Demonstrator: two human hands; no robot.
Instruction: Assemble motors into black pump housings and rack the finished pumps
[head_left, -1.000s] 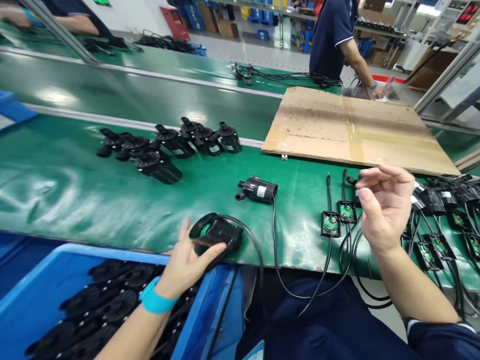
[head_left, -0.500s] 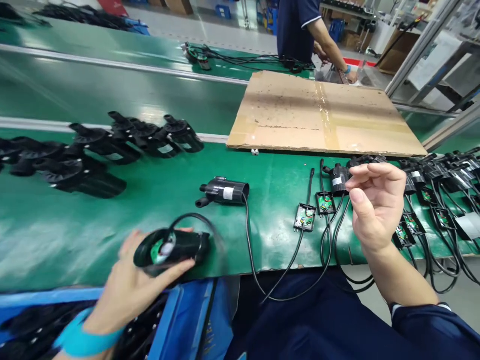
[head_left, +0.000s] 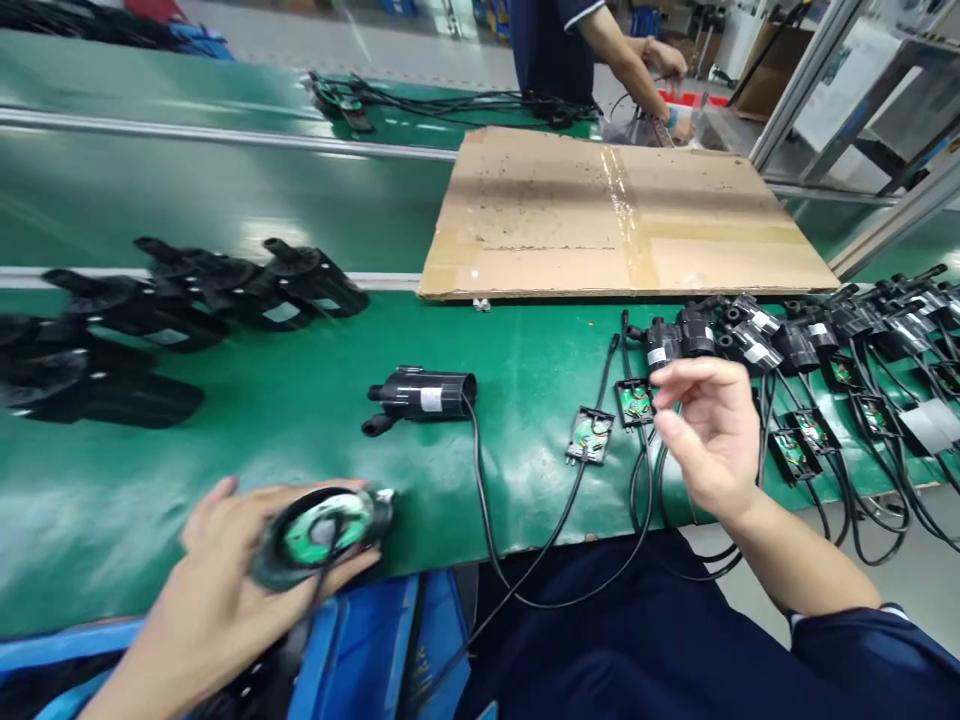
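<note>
My left hand [head_left: 232, 570] grips a black pump [head_left: 379, 512] near the front edge of the bench. The pump's open end faces me and shows a round green circuit board [head_left: 319, 532] inside; a black cable hangs down from it. My right hand [head_left: 709, 440] is raised over the bench with fingers curved apart and nothing between them. Just left of it lie two small open black boxes with green boards, one nearer [head_left: 590, 436] and one farther [head_left: 635, 402]. Another black pump [head_left: 424, 393] lies on its side between my hands, its cable looping over the front edge.
Several black pumps [head_left: 285, 290] stand at the left. More pumps [head_left: 750, 345] with boxes and cables crowd the right. A cardboard sheet [head_left: 540, 220] lies at the back. A blue crate [head_left: 360, 640] sits below the front edge. Across the bench, a person's hands [head_left: 679, 125] are at work.
The held pump has turned so its open end and board face me more, and its cable now hangs downward instead of arching above. My right hand stays raised and open. The view has shifted slightly right.
</note>
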